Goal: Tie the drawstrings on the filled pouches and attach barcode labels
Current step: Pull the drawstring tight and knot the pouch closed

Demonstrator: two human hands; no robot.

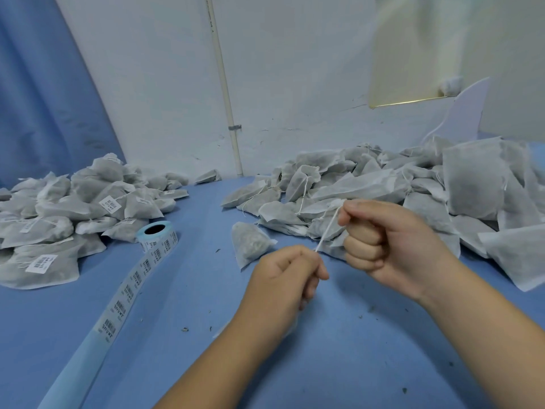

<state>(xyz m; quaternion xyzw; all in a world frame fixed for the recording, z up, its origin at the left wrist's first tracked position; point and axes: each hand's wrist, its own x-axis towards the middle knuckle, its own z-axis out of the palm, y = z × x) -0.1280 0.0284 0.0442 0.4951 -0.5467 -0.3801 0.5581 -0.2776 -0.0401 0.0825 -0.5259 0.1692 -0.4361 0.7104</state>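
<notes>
My left hand (290, 274) pinches the end of a white drawstring (326, 231), which runs taut up and right to my right hand (383, 240). My right hand is a closed fist gripping the neck of a white pouch, whose gathered top (336, 204) sticks out by the thumb; the pouch body is mostly hidden behind the fist. A roll of barcode labels (157, 235) lies at the left, its strip (126, 293) trailing toward me across the blue table (339, 349).
A heap of labelled pouches (67, 214) lies at the left. A larger heap of unlabelled pouches (413, 187) fills the right. One loose pouch (250, 245) lies just beyond my left hand. A white wall with a pipe (227, 93) stands behind.
</notes>
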